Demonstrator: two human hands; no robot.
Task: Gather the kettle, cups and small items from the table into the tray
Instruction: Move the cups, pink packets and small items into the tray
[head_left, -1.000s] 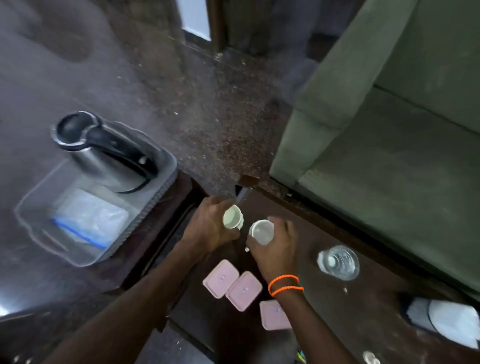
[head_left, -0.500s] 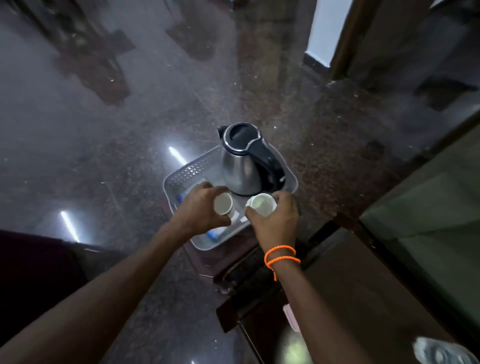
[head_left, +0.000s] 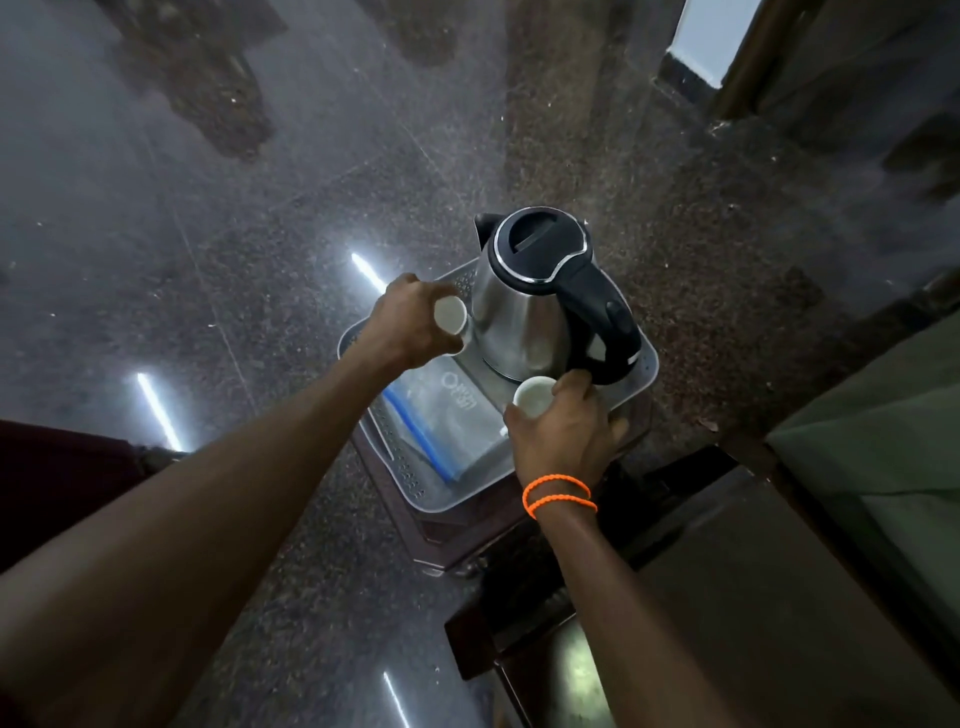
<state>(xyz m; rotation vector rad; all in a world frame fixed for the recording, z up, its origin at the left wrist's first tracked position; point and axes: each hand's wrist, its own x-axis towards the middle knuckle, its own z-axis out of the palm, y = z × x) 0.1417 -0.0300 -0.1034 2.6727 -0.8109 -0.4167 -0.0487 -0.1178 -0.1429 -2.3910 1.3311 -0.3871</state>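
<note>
A grey plastic tray (head_left: 643, 367) sits on a small dark stool. In its far part stands a steel kettle (head_left: 519, 317) with a black lid and handle. A clear bag with a blue stripe (head_left: 441, 421) lies flat in the tray. My left hand (head_left: 405, 322) grips a small white cup (head_left: 451, 315) over the tray's left side, close to the kettle's body. My right hand (head_left: 563, 431), with orange bands at the wrist, grips a second white cup (head_left: 534, 396) over the tray, just in front of the kettle's handle.
The dark wooden table (head_left: 753, 597) lies at the lower right, and a green sofa (head_left: 893, 467) beyond it. Polished stone floor (head_left: 260, 208) surrounds the stool. A doorway (head_left: 706, 41) shows at the top right.
Both hands carried the cups from the table over to the tray. They have since spread apart, the left one to the kettle's side, the right one in front of it.
</note>
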